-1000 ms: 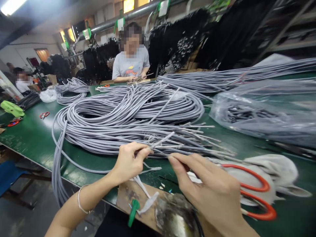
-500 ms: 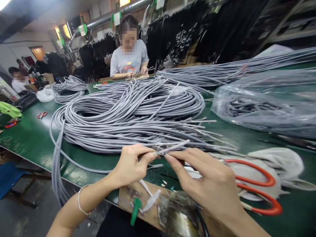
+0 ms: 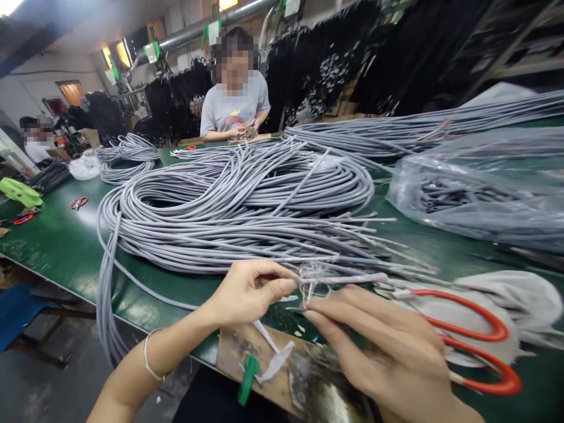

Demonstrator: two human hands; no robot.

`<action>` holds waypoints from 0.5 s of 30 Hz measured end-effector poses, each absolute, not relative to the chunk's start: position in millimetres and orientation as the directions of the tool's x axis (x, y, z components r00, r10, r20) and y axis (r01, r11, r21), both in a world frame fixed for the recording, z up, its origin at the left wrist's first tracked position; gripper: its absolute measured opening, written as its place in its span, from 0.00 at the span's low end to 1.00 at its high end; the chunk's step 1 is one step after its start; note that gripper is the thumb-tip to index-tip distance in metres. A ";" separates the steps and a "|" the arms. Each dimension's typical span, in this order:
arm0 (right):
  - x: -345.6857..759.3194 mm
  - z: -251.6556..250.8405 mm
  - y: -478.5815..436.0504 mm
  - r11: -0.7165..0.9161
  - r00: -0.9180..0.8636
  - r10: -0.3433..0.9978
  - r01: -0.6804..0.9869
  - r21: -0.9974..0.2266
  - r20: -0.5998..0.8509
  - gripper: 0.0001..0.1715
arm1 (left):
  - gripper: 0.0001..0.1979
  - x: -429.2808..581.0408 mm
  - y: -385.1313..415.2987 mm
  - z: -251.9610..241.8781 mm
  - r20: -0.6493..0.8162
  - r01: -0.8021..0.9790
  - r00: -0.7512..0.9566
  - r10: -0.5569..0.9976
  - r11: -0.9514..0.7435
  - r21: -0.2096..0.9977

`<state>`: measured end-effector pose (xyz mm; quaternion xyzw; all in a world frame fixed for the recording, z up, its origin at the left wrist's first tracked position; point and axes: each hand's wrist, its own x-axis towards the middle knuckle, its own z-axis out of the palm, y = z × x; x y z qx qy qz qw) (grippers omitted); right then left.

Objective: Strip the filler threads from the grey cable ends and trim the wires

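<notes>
My left hand (image 3: 249,291) pinches the stripped end of a grey cable (image 3: 343,278) between thumb and forefinger, at the near edge of the green table (image 3: 57,247). A tuft of fine shield strands (image 3: 311,277) frays out just past my fingertips. My right hand (image 3: 374,346) is next to it, forefinger and thumb closed on those strands. A large coil of grey cables (image 3: 229,205) lies just behind both hands, its cut ends pointing right. Red-handled scissors (image 3: 480,346) lie right of my right hand on a grey cloth (image 3: 524,299).
A clear plastic bag of cables (image 3: 476,194) lies at the right, with more grey cable bundles (image 3: 418,129) behind it. A person in a grey shirt (image 3: 235,106) works across the table. A smaller coil (image 3: 126,155) and red scissors (image 3: 78,203) lie at the left. A worn board (image 3: 291,370) sits at the near edge.
My right hand has drawn down and right from the cable end, and the fine strands now stand frayed out between my two hands. The view shifted slightly.
</notes>
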<state>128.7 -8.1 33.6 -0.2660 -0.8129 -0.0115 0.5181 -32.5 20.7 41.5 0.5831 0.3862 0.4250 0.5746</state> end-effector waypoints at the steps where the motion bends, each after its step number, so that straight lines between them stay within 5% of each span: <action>1: 125.3 31.4 -12.2 0.890 -0.374 0.364 0.411 -0.200 0.853 0.08 | 0.21 -32.6 24.1 40.5 0.052 -0.047 0.263 0.964 -0.041 0.998; 5: 113.2 20.3 -25.1 0.966 -0.492 0.199 0.246 -0.083 0.848 0.12 | 0.21 -36.7 36.0 38.4 0.043 -0.135 -0.001 0.999 -0.042 0.990; 8: 114.2 16.5 -18.7 0.825 -0.292 0.505 0.441 -0.354 0.813 0.02 | 0.22 -33.3 32.1 38.3 0.056 -0.158 0.095 0.994 -0.041 0.987; 10: 117.9 17.2 -8.8 0.605 -0.017 0.697 0.550 -0.576 0.717 0.08 | 0.22 -27.3 24.9 38.2 0.077 -0.150 0.155 0.985 -0.053 0.987; 15: 119.1 24.0 4.8 0.393 0.123 0.868 0.424 -0.816 0.482 0.14 | 0.21 -18.5 13.6 37.4 0.082 -0.101 0.211 0.974 -0.061 0.993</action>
